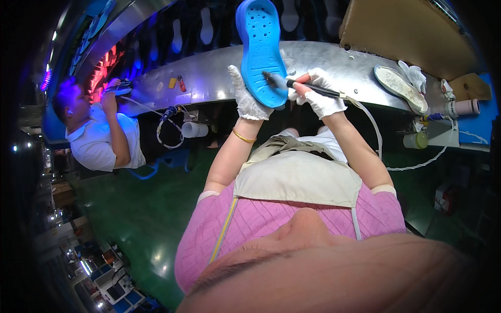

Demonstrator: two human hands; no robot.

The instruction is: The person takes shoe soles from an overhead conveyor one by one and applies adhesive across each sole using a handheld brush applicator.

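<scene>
Head view: 1 bright blue perforated foam shoe sole, held upright over the curved metal conveyor bench. Left hand, white knit glove, fingers wrapped on sole's lower edge. Right hand, gloved too, pinches 1 black-handled brush, bristles touching sole. Nearby: 1 white sole w/ rag at right, 1 co-worker at left, well apart.

Both gloved hands raised — left hand gripping; right hand pinching.
</scene>
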